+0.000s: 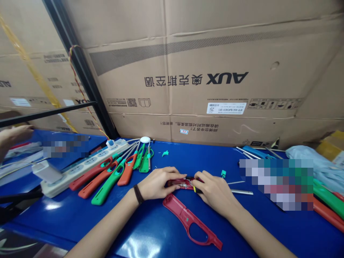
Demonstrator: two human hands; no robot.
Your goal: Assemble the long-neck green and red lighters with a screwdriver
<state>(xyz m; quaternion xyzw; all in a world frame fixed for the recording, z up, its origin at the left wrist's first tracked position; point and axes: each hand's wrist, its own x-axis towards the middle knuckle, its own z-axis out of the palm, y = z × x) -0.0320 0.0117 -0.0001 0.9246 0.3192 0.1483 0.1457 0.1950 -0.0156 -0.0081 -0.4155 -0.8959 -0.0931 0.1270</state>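
My left hand (159, 182) is closed on the end of an opened red gas lighter (184, 185), steadying it near the table's middle. Its inner metal parts show between my fingers. My right hand (212, 191) bends over the other end, its fingers closed around a small yellow-and-black piece (198, 190) whose kind is partly hidden. From under that hand a silver metal tube (243, 192) sticks out to the right. The loose red shell half (185, 215), with an oval trigger opening, lies nearer to me. A small teal trigger (223, 173) rests beyond my right hand.
Several red and green lighters (107, 184) lean along a white power strip (88, 166) at left. Another teal piece (165, 153) lies behind. More lighters (329, 200) and a plastic bag (309, 161) are at right. A cardboard box (188, 46) walls the back. Another person's hand (17, 134) shows far left.
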